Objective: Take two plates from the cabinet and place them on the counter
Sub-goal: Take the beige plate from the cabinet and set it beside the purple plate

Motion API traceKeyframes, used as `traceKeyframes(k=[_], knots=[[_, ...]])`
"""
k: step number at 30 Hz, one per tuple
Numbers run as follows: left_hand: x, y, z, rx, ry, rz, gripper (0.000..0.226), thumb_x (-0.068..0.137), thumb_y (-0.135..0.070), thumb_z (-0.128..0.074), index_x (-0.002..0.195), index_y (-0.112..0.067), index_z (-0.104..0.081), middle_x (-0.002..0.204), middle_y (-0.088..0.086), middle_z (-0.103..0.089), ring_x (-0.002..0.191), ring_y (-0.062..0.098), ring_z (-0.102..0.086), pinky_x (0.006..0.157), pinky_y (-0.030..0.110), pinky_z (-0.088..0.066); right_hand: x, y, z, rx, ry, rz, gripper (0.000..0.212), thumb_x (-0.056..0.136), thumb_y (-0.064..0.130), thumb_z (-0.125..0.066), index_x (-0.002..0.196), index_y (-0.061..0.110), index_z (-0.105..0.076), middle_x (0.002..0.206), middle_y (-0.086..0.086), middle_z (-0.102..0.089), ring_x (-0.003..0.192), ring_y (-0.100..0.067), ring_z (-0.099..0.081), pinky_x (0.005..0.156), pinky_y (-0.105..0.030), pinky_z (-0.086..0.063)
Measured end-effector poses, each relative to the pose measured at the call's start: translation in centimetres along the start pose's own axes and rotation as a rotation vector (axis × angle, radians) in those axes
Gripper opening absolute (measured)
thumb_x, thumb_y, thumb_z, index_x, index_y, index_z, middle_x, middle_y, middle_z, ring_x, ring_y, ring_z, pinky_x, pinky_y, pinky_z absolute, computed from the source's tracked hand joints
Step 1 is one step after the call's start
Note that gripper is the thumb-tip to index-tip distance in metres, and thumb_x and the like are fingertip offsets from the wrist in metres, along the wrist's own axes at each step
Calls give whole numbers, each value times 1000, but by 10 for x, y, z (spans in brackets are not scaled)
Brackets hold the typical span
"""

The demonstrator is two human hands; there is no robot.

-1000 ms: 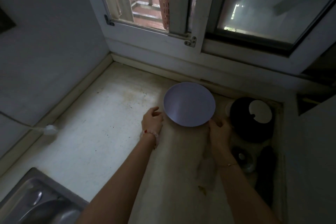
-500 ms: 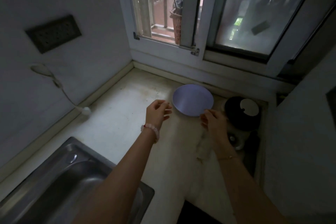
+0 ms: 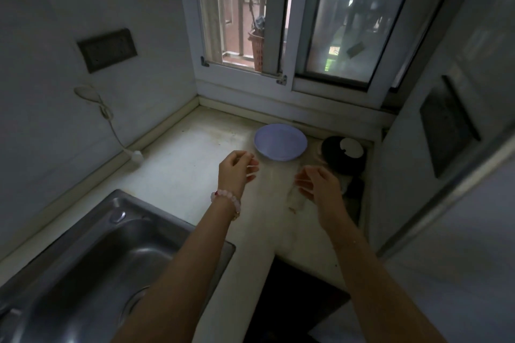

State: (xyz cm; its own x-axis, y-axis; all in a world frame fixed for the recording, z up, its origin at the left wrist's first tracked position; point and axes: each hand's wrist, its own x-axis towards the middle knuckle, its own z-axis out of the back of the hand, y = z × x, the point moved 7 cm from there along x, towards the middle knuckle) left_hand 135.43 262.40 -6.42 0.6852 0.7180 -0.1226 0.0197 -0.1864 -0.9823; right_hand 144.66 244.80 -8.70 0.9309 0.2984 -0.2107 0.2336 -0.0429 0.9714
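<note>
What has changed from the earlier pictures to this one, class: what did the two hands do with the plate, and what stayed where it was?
Both hands let go of the purple plate and drew back toward the person; the left hand and right hand now hover empty, apart from it. The view also pulled back, showing more of the sink. The plate stays flat on the counter, beside the dark round object.

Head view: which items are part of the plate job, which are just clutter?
Job:
- plate, lying on the counter near the window
- left hand and right hand, both empty, short of the plate

Clutter:
- sink
- dark pot with a white lid, right of the plate
- wall socket
- white plug on its cord
</note>
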Motion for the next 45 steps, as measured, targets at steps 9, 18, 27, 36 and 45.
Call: traceKeyframes(k=[9,18,27,36,45], knots=[[-98,12,-5,-26,100,49,18,92,-13,-50,77,-12,-59,73,5,-62,68,16,-60,66,28,-49,-102,-12,55,77,-104,9,23,94,18,-50,75,15,-61,75,-4,-65,74,-18,-63,74,-30,-49],[-165,10,1,-12,134,46,13,90,-12,-56,78,-11,-61,72,4,-63,65,13,-61,63,25,-50,-166,-4,88,118,-106,63,21,93,22,-54,76,17,-65,76,-2,-67,76,-15,-65,72,-27,-50],[-244,5,22,5,48,-44,12,87,-13,-61,75,-12,-60,69,3,-62,63,11,-60,60,21,-52,-233,-10,113,79,-30,94,16,91,21,-58,81,12,-67,80,-5,-66,78,-15,-63,73,-25,-50],[-368,33,45,38,-12,-62,16,89,-16,-59,73,-13,-60,66,0,-62,62,9,-60,59,19,-52,-325,-42,145,95,61,24,17,90,19,-60,74,12,-61,78,-3,-65,78,-13,-63,83,-28,-51],[-471,35,107,39,-148,-65,20,91,-15,-53,73,-12,-61,64,-1,-62,63,11,-60,64,25,-51,-415,-69,130,37,214,-12,22,91,28,-58,78,10,-64,83,-4,-67,88,-17,-65,85,-30,-52]])
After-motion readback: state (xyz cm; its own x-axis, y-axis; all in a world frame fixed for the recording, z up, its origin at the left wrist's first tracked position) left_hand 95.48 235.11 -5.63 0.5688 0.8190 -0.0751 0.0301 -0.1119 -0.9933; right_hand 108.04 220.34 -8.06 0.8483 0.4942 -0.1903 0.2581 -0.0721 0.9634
